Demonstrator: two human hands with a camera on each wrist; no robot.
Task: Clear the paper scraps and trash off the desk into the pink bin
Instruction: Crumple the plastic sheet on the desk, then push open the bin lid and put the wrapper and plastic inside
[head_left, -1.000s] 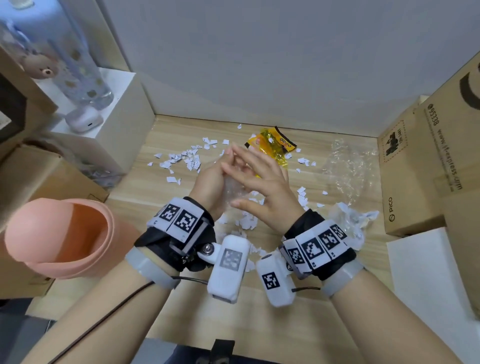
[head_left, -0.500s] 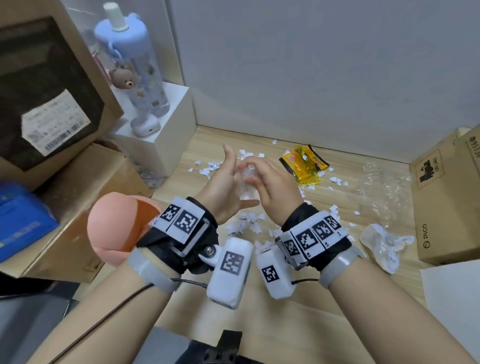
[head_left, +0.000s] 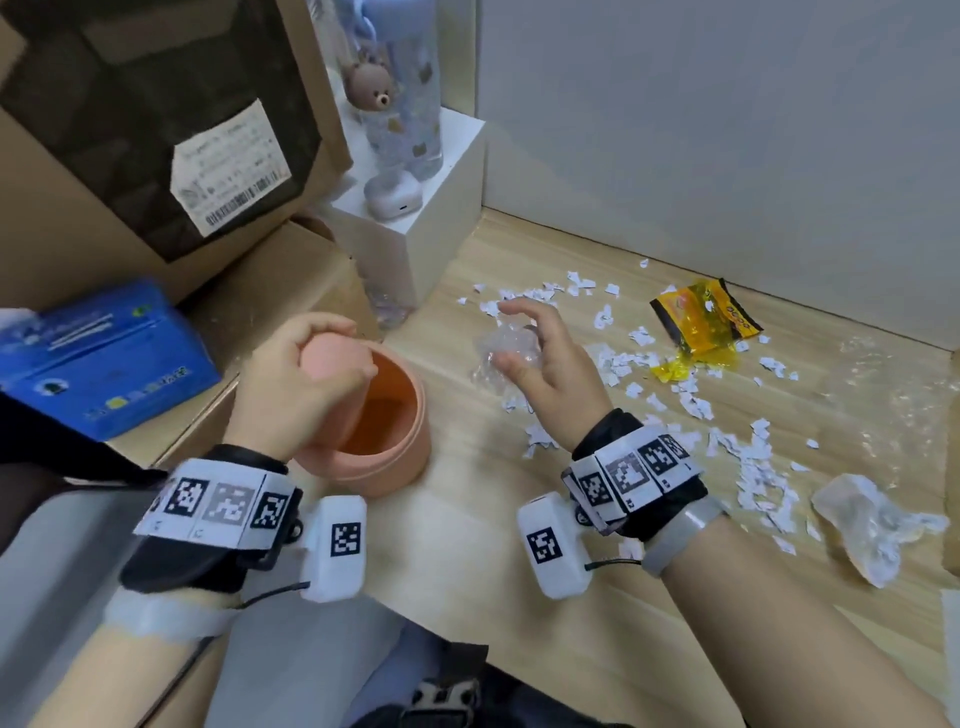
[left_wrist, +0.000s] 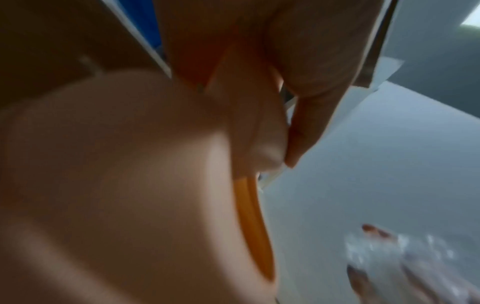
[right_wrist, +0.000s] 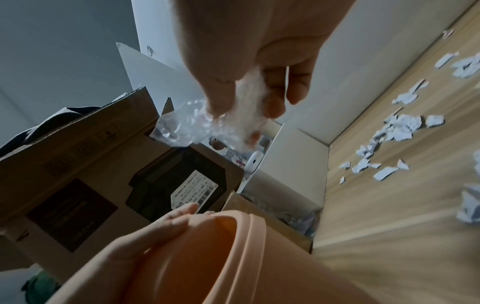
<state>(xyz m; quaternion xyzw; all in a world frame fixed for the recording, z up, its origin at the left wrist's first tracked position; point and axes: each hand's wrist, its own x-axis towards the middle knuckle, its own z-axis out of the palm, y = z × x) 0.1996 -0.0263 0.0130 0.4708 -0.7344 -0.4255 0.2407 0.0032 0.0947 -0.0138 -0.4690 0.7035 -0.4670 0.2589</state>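
The pink bin (head_left: 387, 462) stands open at the desk's left edge. My left hand (head_left: 311, 364) grips its raised rounded lid, fingers curled over the top; in the right wrist view the left hand (right_wrist: 161, 230) sits on the pink bin (right_wrist: 259, 257). My right hand (head_left: 511, 338) hovers just right of the bin and pinches a crumpled wad of clear plastic (head_left: 485, 366), which hangs from the fingers (right_wrist: 275, 102) as a clear plastic wad (right_wrist: 187, 127). White paper scraps (head_left: 618, 364) litter the wooden desk (head_left: 493, 571). The left wrist view is blurred, filled by the bin (left_wrist: 116, 185).
A yellow wrapper (head_left: 701, 322), a clear film sheet (head_left: 883, 374) and a crumpled white wad (head_left: 872, 525) lie to the right. Cardboard boxes (head_left: 130, 156), a blue pack (head_left: 104, 358) and a white block (head_left: 415, 234) carrying a bottle crowd the left side.
The hands have parted. My left hand let go of the plastic and moved left to take hold of the bin's lid. The right hand keeps the plastic wad. The view swung left.
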